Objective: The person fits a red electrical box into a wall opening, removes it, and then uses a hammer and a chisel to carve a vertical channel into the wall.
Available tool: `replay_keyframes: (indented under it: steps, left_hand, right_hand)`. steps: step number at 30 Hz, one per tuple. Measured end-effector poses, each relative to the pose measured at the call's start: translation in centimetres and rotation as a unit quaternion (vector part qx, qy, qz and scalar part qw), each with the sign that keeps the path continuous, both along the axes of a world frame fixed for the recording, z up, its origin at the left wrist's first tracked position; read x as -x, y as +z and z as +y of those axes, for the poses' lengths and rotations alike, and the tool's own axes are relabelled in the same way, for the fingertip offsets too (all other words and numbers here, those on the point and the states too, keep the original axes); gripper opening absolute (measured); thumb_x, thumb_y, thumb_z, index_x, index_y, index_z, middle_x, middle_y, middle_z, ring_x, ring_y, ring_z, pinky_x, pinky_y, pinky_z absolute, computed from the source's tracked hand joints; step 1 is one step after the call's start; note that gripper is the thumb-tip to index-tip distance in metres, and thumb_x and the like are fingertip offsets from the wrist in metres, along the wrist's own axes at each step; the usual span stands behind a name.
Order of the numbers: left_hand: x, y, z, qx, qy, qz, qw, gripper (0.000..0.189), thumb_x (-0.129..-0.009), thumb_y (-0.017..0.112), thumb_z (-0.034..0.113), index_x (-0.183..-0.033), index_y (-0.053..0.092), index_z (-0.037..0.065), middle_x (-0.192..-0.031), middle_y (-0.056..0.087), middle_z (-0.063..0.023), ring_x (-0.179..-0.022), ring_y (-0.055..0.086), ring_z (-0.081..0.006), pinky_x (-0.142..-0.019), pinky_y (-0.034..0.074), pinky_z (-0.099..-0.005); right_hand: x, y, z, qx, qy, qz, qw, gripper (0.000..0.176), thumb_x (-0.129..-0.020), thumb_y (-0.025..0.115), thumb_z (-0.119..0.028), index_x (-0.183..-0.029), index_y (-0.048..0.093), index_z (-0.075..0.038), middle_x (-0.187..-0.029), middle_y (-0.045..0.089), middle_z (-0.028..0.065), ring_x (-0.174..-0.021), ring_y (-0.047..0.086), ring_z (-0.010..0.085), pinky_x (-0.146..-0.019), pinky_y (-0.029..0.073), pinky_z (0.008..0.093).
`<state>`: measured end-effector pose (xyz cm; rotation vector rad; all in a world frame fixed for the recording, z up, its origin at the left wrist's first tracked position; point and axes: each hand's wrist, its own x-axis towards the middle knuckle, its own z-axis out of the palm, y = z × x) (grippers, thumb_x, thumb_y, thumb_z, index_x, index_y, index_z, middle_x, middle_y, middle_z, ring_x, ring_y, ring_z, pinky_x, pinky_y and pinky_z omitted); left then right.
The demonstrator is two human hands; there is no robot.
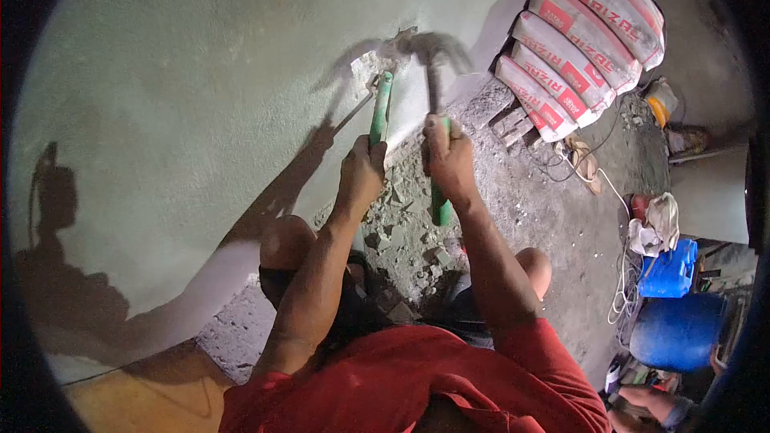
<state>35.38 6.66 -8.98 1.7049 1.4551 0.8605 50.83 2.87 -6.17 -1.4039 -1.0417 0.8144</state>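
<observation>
My left hand (362, 170) is wrapped round the lower part of a green-sleeved chisel (382, 108), which points up at the wall. My right hand (450, 159) grips a claw hammer (434, 88) by its green handle. Motion blurs the hammer's head, close to the chipped patch (367, 69) of the wall. The chisel's tip is hard to make out there. Broken rubble (401, 216) lies between my knees, below both hands.
Stacked red-and-white cement bags (573, 40) stand against the wall at upper right. A white cable (622, 273), a blue jerrycan (668, 268) and a blue drum (678, 333) are at right. Part of another person's limb (651, 405) shows at lower right. A brown board (152, 397) lies lower left.
</observation>
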Motion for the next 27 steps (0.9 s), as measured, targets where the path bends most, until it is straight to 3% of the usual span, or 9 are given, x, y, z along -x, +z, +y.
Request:
replay_keyframes:
  steps: [5,8,13,15,16,17,24,25,27]
  left_hand:
    - [0.4,-0.3,-0.1,0.065,-0.011,-0.042,0.997,0.032,-0.098,0.051,0.028,-0.109,0.057,-0.002,-0.089,0.065,-0.0273,-0.085,0.065,-0.0446,-0.073,0.048,-0.0493]
    - [-0.2,-1.2,-1.1,0.019,0.003,-0.015,1.0,0.026,-0.098,0.051,0.023,-0.102,0.055,-0.002,-0.083,0.063,-0.0285,-0.084,0.064,-0.0463,-0.069,0.046,-0.0527]
    - [-0.9,-8.5,-1.9,-0.102,0.05,-0.192,0.975,0.028,-0.099,0.049,0.022,-0.105,0.049,-0.005,-0.09,0.064,-0.0255,-0.076,0.066,-0.0417,-0.061,0.051,-0.0467]
    - [1.7,-8.1,-1.3,-0.035,-0.042,-0.019,0.998,0.029,-0.098,0.052,0.019,-0.109,0.047,-0.007,-0.093,0.064,-0.0222,-0.073,0.067,-0.0377,-0.058,0.053,-0.0445]
    - [1.5,-8.0,-1.0,-0.196,-0.052,0.266,0.942,0.033,-0.097,0.053,0.019,-0.116,0.047,-0.006,-0.084,0.063,-0.0202,-0.07,0.067,-0.0363,-0.057,0.053,-0.0438]
    - [1.4,-8.5,-0.8,-0.201,-0.055,0.267,0.941,0.033,-0.097,0.053,0.019,-0.116,0.047,-0.006,-0.084,0.063,-0.0202,-0.07,0.067,-0.0363,-0.057,0.053,-0.0438]
    - [0.7,-7.7,-4.6,-0.307,-0.056,0.17,0.935,0.028,-0.1,0.048,0.019,-0.11,0.054,-0.006,-0.079,0.065,-0.0219,-0.065,0.065,-0.0355,-0.059,0.051,-0.0458]
    - [0.6,-4.9,-5.9,-0.076,-0.108,0.16,0.978,0.029,-0.102,0.044,0.021,-0.11,0.054,-0.006,-0.082,0.064,-0.0216,-0.069,0.064,-0.0351,-0.059,0.051,-0.0446]
    - [1.3,-7.7,-5.2,-0.221,-0.109,-0.017,0.969,0.029,-0.103,0.041,0.021,-0.107,0.054,-0.004,-0.082,0.063,-0.021,-0.069,0.065,-0.0342,-0.059,0.051,-0.0452]
  right_hand:
    - [-1.2,0.5,0.0,-0.141,-0.046,-0.126,0.981,0.041,-0.099,0.053,-0.04,-0.089,0.058,0.0,-0.06,0.056,0.006,-0.052,0.055,0.0134,-0.05,0.046,0.0316]
    - [-2.6,-3.5,1.7,0.069,-0.007,-0.255,0.964,0.056,-0.095,0.054,-0.047,-0.09,0.06,0.008,-0.067,0.061,0.023,-0.065,0.061,0.0306,-0.066,0.048,0.0462]
    - [-2.4,-5.5,-2.5,0.108,-0.018,-0.217,0.97,0.054,-0.095,0.054,-0.05,-0.09,0.06,0.004,-0.064,0.059,0.0141,-0.056,0.058,0.0218,-0.055,0.047,0.0389]
    - [-2.3,-6.9,-4.8,0.121,0.004,-0.131,0.984,0.051,-0.095,0.055,-0.05,-0.087,0.057,0.0,-0.06,0.054,0.0056,-0.05,0.054,0.0151,-0.047,0.042,0.0327]
    - [-1.9,-6.8,-5.8,0.116,-0.001,-0.129,0.985,0.051,-0.095,0.055,-0.05,-0.087,0.057,0.0,-0.06,0.054,0.0056,-0.05,0.054,0.0151,-0.047,0.042,0.0327]
    - [-1.6,-6.7,-6.9,0.144,-0.013,-0.063,0.988,0.05,-0.095,0.054,-0.051,-0.087,0.056,-0.001,-0.06,0.052,0.0034,-0.049,0.052,0.0134,-0.046,0.041,0.0312]
    - [-3.3,-2.9,-9.7,0.144,-0.048,0.058,0.987,0.053,-0.096,0.049,-0.055,-0.085,0.053,-0.003,-0.061,0.051,0.003,-0.046,0.049,0.0122,-0.042,0.04,0.0289]
    - [-3.6,-2.7,-10.2,0.143,-0.047,0.045,0.988,0.055,-0.096,0.047,-0.056,-0.085,0.053,-0.003,-0.062,0.051,0.0033,-0.045,0.049,0.0123,-0.042,0.04,0.0287]
    - [-4.2,-2.9,-10.3,0.127,-0.048,0.058,0.989,0.057,-0.097,0.045,-0.057,-0.084,0.054,-0.003,-0.062,0.052,0.004,-0.046,0.049,0.0126,-0.042,0.039,0.0287]
